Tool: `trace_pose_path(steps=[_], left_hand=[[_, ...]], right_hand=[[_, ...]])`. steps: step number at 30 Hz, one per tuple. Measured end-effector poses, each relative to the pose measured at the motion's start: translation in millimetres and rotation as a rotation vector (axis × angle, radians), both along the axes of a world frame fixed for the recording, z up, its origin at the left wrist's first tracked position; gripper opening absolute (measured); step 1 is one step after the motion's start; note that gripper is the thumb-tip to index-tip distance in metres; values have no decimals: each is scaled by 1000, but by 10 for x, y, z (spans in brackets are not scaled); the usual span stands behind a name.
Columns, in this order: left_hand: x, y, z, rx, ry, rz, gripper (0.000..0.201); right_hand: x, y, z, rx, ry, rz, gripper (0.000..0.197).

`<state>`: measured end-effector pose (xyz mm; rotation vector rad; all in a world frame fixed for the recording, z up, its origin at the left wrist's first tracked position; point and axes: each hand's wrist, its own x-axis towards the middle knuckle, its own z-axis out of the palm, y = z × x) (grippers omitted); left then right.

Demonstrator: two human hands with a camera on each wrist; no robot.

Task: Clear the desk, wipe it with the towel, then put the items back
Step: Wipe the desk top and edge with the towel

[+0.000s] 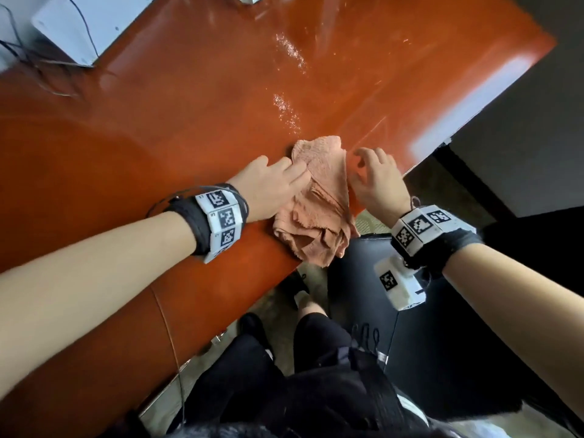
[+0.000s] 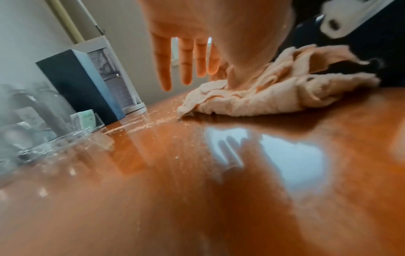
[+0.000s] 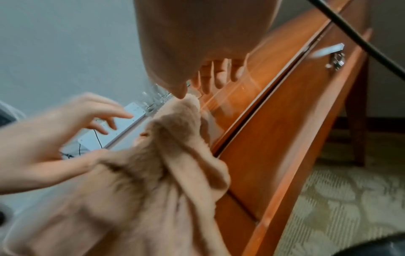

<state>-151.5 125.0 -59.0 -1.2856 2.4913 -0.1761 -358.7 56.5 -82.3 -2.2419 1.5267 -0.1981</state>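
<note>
1. Towel [image 1: 316, 200]: a crumpled peach cloth on the near edge of the worktop [image 1: 158, 137], its nearest folds hanging over that edge.
2. My left hand [image 1: 268, 184]: at the towel's left side; fingers [image 2: 164, 69] straight and spread, thumb pressing down on the cloth, gripping nothing.
3. My right hand [image 1: 376, 181]: at the towel's right side; fingers [image 3: 219, 78] loosely bent and apart, thumb tip at the cloth's far fold. I cannot tell whether it touches.
4. Pale crumbs [image 1: 287, 112]: scattered on the worktop just beyond the towel.
5. Dark box [image 2: 83, 86] and clear glass dish [image 2: 54, 143]: far from the towel, at the worktop's back.
6. White panel [image 1: 85, 23]: beyond the worktop's far-left edge.
</note>
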Motion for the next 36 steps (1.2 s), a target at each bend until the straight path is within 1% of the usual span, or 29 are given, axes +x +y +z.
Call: trace_pose_path(steps=[1, 2, 3, 5, 7, 9, 11, 12, 16, 18, 22, 23, 26, 28, 30, 32, 34, 36], left_hand=[[27, -36, -22, -54, 7, 34, 59], [31, -61, -28, -70, -24, 69, 66], [29, -88, -43, -57, -66, 66, 69], [-17, -120, -6, 36, -155, 43, 70], [-82, -161, 31, 52, -195, -10, 71], [-117, -211, 39, 70, -220, -29, 74], [-150, -245, 73, 81, -239, -62, 76], [-164, -255, 92, 88, -258, -85, 76], [-224, -287, 119, 127, -294, -107, 67], [-251, -306, 99, 142, -302, -108, 62], [-306, -361, 104, 147, -278, -104, 57], [-317, -376, 106, 149, -273, -95, 58], [-343, -428, 93, 112, -282, -78, 65], [-363, -461, 78, 94, -276, -73, 65], [-386, -502, 67, 103, -249, -62, 60], [-404, -546, 57, 123, -214, -43, 56], [-421, -587, 35, 139, -184, -12, 56], [-447, -611, 11, 148, -166, 18, 60]], right_hand=[[8, 89, -4, 59, -23, -60, 42], [26, 181, 10, 110, -49, -105, 44], [52, 273, 32, 150, -64, -136, 47], [122, 446, 83, 210, -38, -155, 57], [201, 592, 102, 251, 26, -159, 71], [277, 702, 112, 278, 79, -188, 87], [342, 763, 112, 288, 108, -216, 94], [372, 774, 119, 298, 114, -222, 92], [445, 721, 162, 305, 154, -202, 71], [456, 691, 173, 328, 187, -189, 70], [453, 631, 169, 307, 275, -152, 80], [435, 596, 167, 287, 292, -136, 78], [334, 438, 185, 202, 331, -57, 64], [256, 326, 190, 158, 364, -1, 60], [205, 228, 185, 142, 400, 43, 62], [169, 142, 175, 138, 434, 82, 71], [132, 55, 170, 133, 454, 119, 80], [92, -15, 168, 127, 458, 151, 82]])
